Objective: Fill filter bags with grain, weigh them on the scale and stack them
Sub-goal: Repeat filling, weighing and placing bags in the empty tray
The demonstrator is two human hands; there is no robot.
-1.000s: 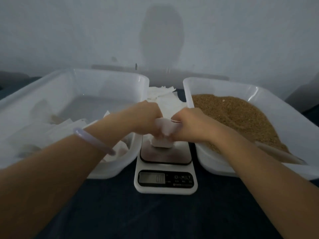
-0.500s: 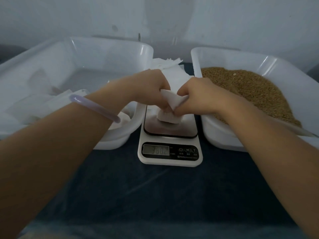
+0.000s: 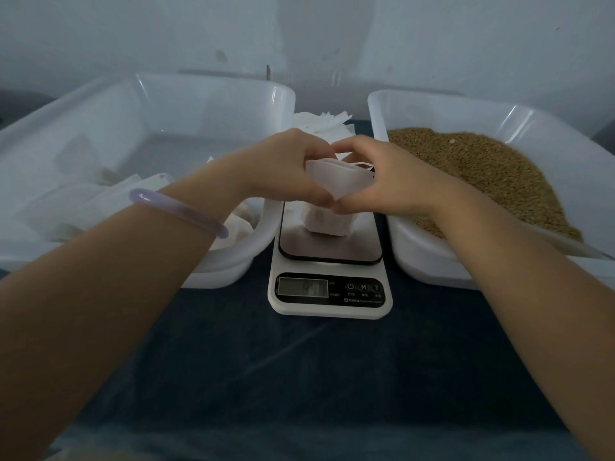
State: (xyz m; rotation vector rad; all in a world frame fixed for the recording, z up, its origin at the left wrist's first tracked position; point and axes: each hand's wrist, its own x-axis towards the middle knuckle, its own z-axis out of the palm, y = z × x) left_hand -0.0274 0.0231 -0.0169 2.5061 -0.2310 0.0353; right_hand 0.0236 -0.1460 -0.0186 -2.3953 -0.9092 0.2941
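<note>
A white filter bag (image 3: 329, 221) filled with grain stands on the dark platform of the white scale (image 3: 329, 294), whose display shows blurred digits. My left hand (image 3: 283, 168) and my right hand (image 3: 382, 178) both pinch the bag's open top flap, fingers curled around the paper above the platform. Brown grain (image 3: 482, 174) fills the white tub (image 3: 432, 261) to the right of the scale.
A large white tub (image 3: 206, 94) on the left holds several filled bags (image 3: 83, 204). A pile of flat bags (image 3: 326, 123) lies behind the scale between the tubs. A scoop handle (image 3: 565, 244) rests on the grain. Dark cloth (image 3: 299, 377) covers the table.
My hands have shifted from bunching the bag's top to spreading its flap open. The head camera has tilted down and the scale reading has changed.
</note>
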